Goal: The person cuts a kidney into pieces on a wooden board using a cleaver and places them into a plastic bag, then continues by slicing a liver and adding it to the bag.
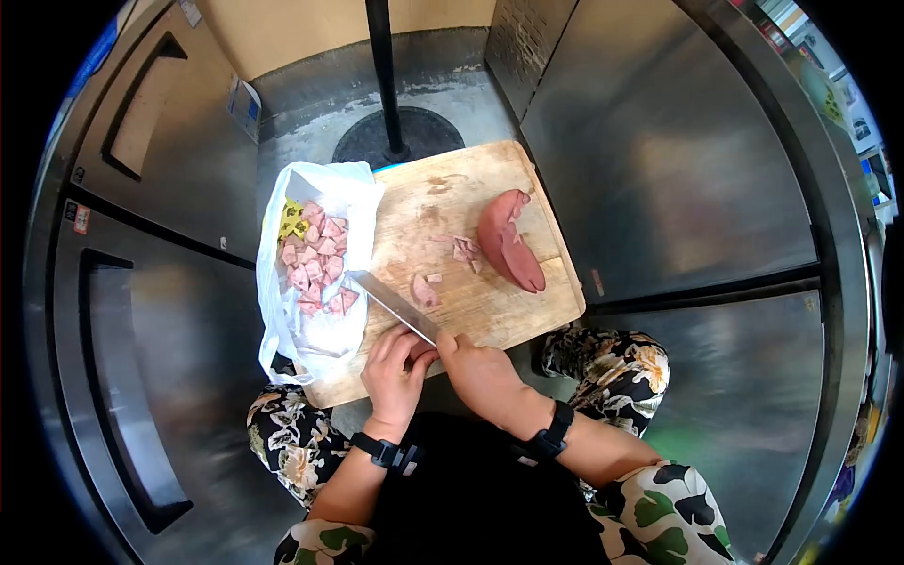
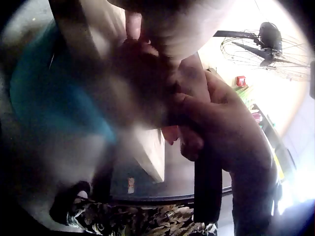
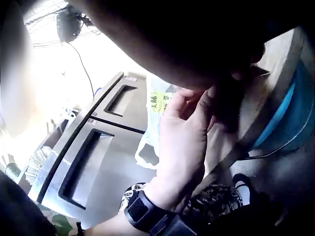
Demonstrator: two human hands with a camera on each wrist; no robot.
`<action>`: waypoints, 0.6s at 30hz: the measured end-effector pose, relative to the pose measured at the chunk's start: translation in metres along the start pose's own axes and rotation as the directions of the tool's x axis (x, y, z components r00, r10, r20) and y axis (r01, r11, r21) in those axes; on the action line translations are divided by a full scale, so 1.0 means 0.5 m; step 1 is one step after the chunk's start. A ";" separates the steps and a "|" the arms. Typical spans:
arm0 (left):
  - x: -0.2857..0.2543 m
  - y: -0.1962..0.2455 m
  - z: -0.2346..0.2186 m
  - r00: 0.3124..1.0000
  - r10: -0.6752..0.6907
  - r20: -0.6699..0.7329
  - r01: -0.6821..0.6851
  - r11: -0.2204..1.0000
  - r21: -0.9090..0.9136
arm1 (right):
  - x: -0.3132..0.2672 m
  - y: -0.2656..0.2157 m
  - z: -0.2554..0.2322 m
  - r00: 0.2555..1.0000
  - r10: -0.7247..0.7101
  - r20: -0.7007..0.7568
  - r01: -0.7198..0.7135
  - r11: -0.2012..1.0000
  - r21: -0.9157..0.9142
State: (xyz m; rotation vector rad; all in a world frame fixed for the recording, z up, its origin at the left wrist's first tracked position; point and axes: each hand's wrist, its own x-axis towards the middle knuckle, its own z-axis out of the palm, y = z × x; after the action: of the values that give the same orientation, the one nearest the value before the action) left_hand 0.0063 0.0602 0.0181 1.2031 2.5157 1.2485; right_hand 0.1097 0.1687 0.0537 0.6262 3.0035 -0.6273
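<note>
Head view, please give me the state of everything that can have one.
White bag: open
Meat chunks: cut, in bag
Large meat piece: partly cut
Meat scraps: loose
Cutting board: stained
Knife: bare, gripped by right hand
Left hand: curled, apparently gripping a smaller piece
Steel doors: shut

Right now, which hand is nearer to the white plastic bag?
Left. The left hand is just right of the near end of the bag; the right hand, gripping the knife, is farther right.
</note>
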 end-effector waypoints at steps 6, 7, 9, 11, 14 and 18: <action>-0.004 0.008 -0.014 1.000 0.017 -0.004 -0.017 0.997 -0.079 | -0.018 0.018 -0.039 0.992 0.023 0.122 -0.032 0.997 0.070; -0.004 0.006 -0.014 0.999 0.030 -0.021 -0.032 0.995 -0.090 | -0.031 0.024 -0.039 0.992 0.020 0.121 -0.028 0.997 0.069; -0.011 -0.003 -0.013 0.999 0.043 -0.033 -0.047 0.991 -0.122 | -0.056 0.038 -0.048 0.993 0.017 0.115 -0.025 0.997 0.068; -0.012 -0.015 -0.010 0.999 0.043 -0.017 -0.045 0.985 -0.164 | -0.080 0.035 -0.072 0.988 0.086 0.130 -0.098 0.991 0.093; -0.015 -0.017 -0.009 0.999 0.042 -0.014 -0.044 0.981 -0.191 | -0.123 0.033 -0.090 0.990 0.105 0.094 -0.118 0.981 0.151; -0.009 -0.007 -0.013 0.999 0.048 -0.003 -0.048 0.986 -0.159 | -0.157 0.027 -0.103 0.999 0.030 0.027 -0.035 0.979 0.203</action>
State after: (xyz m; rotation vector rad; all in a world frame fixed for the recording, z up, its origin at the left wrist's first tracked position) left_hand 0.0045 0.0516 0.0189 1.2326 2.3469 1.4289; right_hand 0.1907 0.1698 0.1031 0.6689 2.9231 -0.9412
